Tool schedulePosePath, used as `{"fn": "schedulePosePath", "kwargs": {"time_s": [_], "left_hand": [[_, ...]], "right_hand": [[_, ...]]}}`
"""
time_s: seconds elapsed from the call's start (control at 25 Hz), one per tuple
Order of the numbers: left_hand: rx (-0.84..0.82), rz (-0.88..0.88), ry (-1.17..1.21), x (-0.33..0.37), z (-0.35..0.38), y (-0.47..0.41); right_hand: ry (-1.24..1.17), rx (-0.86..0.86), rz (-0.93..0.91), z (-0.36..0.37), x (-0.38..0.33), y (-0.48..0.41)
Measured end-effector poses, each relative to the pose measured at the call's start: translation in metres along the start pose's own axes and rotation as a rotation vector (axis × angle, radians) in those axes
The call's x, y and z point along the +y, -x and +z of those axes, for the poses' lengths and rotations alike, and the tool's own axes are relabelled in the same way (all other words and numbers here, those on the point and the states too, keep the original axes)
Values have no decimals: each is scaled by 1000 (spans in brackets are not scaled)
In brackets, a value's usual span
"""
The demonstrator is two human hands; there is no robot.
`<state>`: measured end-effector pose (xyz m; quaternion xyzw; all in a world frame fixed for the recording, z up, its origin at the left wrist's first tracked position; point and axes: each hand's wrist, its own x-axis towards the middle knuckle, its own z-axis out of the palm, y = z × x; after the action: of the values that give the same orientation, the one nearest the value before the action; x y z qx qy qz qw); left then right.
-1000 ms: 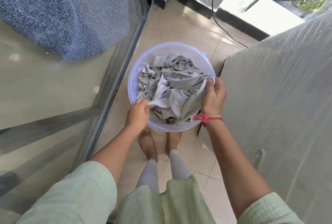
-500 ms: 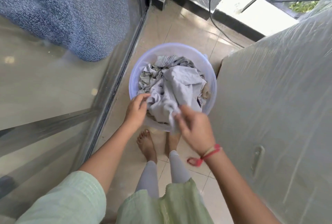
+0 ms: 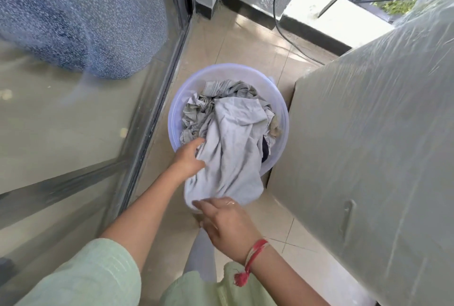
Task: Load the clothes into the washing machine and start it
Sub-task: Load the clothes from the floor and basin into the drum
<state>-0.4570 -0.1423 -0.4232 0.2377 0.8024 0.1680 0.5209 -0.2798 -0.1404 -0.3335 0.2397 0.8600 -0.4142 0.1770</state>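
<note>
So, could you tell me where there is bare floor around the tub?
Bare tile lies beyond the tub, up to the skirting and cable, and at lower right beside the plastic-covered machine. A narrow strip runs between tub and door track. Crowded: the tub's right, close to the machine, and its near side, where left hand and right hand meet the grey garment.

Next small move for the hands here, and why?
Probably lift the pale grey garment clear of the basin, toward the plastic-covered appliance on the right. The left hand pinches its edge by the near rim, the right hand meets its lower end, and it hangs over the rim. Other clothes lie beneath.
</note>
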Motion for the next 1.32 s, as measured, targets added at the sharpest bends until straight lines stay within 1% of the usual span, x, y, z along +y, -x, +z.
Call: {"fn": "schedulePosePath", "kwargs": {"time_s": [0.04, 0.08, 0.12, 0.16, 0.24, 0.28, 0.32, 0.36, 0.4, 0.48, 0.52, 0.56, 0.6, 0.64, 0.68, 0.72, 0.76, 0.84, 0.88, 0.96, 1.0, 1.04, 1.08, 1.12, 1.2, 1.24, 1.32], "left_hand": [[157, 12, 62, -3, -5, -2], [292, 3, 172, -6, -11, -5], [383, -14, 302, -8, -19, -9], [427, -41, 438, -8, -26, -13], [433, -152, 685, 7, -35, -20], [400, -198, 783, 18, -36, -23], [355, -206, 820, 32, -36, -24], [323, -151, 791, 43, -36, -25], [320, -33, 675, 50, -36, -25], [354, 229, 263, 51, -39, -23], [352, 307, 37, 44, -42, -22], [323, 334, -164, 36, -46, -21], [280, 305, -316, 29, -49, -20], [256, 254, -407, 26, -49, -18], [268, 214, -438, 26, -47, -15], [306, 194, -433, 28, -44, -14], [345, 173, -447, 33, -42, -13], [407, 128, -618, 46, -36, -18], [440, 138, -706, 53, -32, -22], [483, 221, -775, 75, -21, -36], [452, 290, -778, 85, -12, -48], [362, 355, -780, 95, -3, -59], [242, 397, -794, 101, 8, -70], [117, 400, -827, 99, 18, -80], [-104, 333, -964, 76, 29, -92], [-187, 286, -1040, 60, 30, -92], [-266, 230, -1109, 32, 28, -84]], "right_hand": [[-108, 66, 89, -5, 8, -1], [-176, 141, 191, -12, 19, -3], [-183, 214, 273, -19, 34, -9], [-147, 253, 333, -27, 51, -17], [-77, 228, 407, -38, 80, -36], [-54, 194, 421, -39, 88, -46], [-34, 169, 411, -37, 92, -54], [-21, 164, 389, -34, 96, -62], [-7, 194, 387, -33, 99, -71], [45, 287, 477, -36, 108, -93], [106, 307, 540, -38, 115, -104], [192, 285, 577, -35, 121, -118], [274, 202, 573, -29, 120, -133], [328, 70, 537, -16, 115, -148], [339, -72, 483, 1, 105, -160], [311, -169, 435, 18, 96, -168], [279, -216, 413, 31, 91, -173], [272, -231, 368, 32, 97, -174], [295, -235, 324, 26, 101, -167], [313, -210, 226, 14, 115, -150], [296, -180, 197, 7, 121, -139], [285, -142, 186, 2, 126, -128], [291, -97, 192, -3, 130, -116], [295, -67, 219, -8, 135, -104], [295, -75, 305, -18, 146, -84], [296, -91, 331, -22, 150, -78], [276, -127, 323, -33, 154, -75]]}}
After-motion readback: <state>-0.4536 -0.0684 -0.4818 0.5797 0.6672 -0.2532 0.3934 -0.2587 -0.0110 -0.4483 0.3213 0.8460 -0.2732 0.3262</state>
